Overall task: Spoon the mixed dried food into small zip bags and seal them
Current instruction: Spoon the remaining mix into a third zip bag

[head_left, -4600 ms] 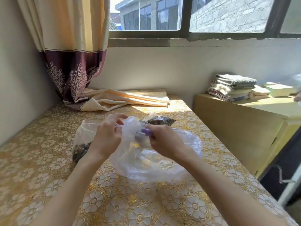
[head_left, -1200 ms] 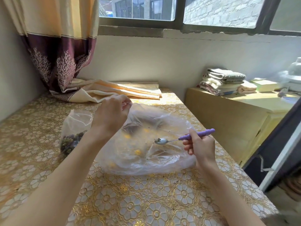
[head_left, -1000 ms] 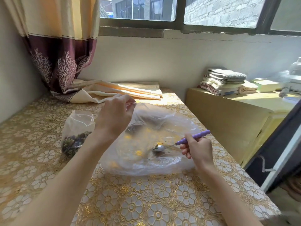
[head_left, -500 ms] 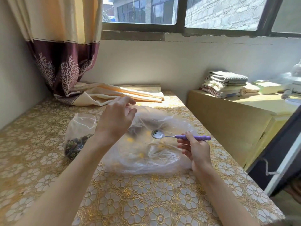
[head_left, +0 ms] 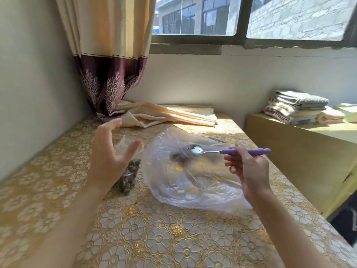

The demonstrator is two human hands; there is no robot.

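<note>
Left: left hand (head_left: 108,157) spread wide, fingers straight, holding nothing. It hangs above and partly in front of the small zip bag (head_left: 128,171), which stands on the worktop (head_left: 154,238) just left of the big clear bag (head_left: 193,180). Zip bag holds a dark heap of dried food in its lower part; its mouth looks open and slack, with no hand on it. Risk, as I judge it: an unsupported mouth folds over or the bag tips, so a spoonful lands on the patterned cloth. An open hand passing this close could also knock it.

Centre: the big clear bag lies flattened and nearly spent, with a dark clump and scattered crumbs inside. Thin film could catch the spoon and drag.

Right: right hand (head_left: 249,169) pinches the purple handle of the spoon (head_left: 212,151), bowl roughly level over the big bag, only a few bits in it. The load is loose and shallow; a tilt or jolt while crossing left would shed it between the bags.

Sealing not yet done; crumbs on the zip track may stop it closing.

Far right, folded towels (head_left: 297,107) on a low cabinet, well apart.
</note>
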